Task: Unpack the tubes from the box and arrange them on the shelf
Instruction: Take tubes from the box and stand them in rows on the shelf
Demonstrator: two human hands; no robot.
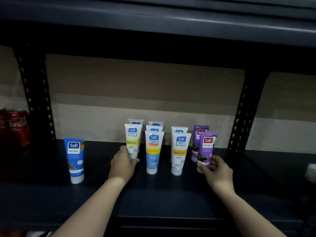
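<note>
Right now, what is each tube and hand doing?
left hand: grips yellow-band tube
yellow-band tube: upright, held
right hand: pinches front purple tube
front purple tube: upright, held
blue tube: standing alone, untouched
Coca-Cola cans: standing

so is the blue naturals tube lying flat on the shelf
No, the blue tube stands upright on its cap on the shelf, alone to the left of the other tubes.
</note>
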